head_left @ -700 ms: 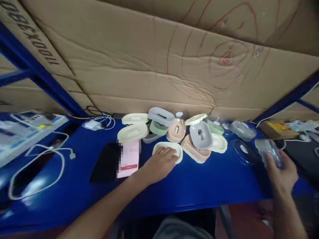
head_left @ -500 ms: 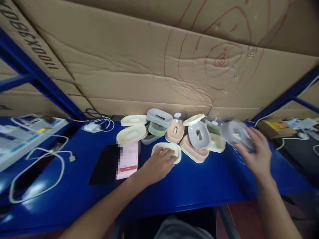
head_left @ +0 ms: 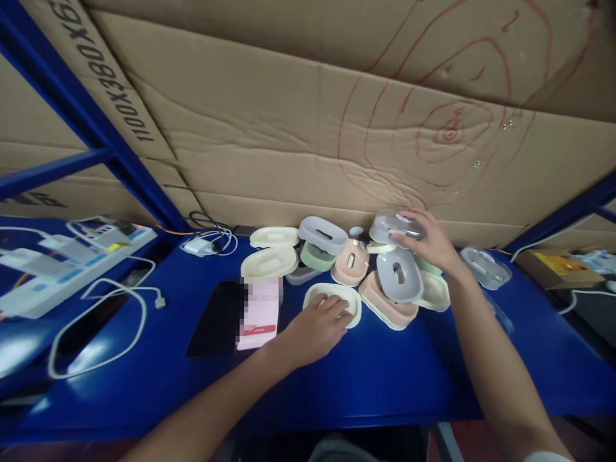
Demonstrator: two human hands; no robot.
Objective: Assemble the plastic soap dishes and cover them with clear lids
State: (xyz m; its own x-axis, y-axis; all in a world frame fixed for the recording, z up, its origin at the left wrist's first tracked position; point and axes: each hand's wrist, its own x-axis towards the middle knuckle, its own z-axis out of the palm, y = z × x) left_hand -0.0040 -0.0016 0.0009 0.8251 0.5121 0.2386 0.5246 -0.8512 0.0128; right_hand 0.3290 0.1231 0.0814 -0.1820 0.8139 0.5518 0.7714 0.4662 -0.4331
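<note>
My left hand (head_left: 317,327) lies flat, fingers spread, on a cream oval dish (head_left: 333,298) near the middle of the blue table (head_left: 375,372). Over the back of a heap of oval plastic dishes, my right hand (head_left: 428,240) grips a clear plastic lid (head_left: 392,226). Grey (head_left: 398,274), pink (head_left: 387,307), peach (head_left: 350,264), green (head_left: 315,256) and cream (head_left: 268,262) pieces make up the heap. Another grey ring piece (head_left: 322,233) rests on top at the back.
A pink card (head_left: 258,311) lies on a black phone (head_left: 214,319) left of my left hand. White cables (head_left: 96,321) and a power strip (head_left: 72,256) sit at the far left. A clear lid (head_left: 485,266) lies at the right. Cardboard (head_left: 308,135) walls the back.
My right hand carried the clear lid from the table's far right edge leftward and up over the back of the heap. My left hand stayed on the cream dish.
</note>
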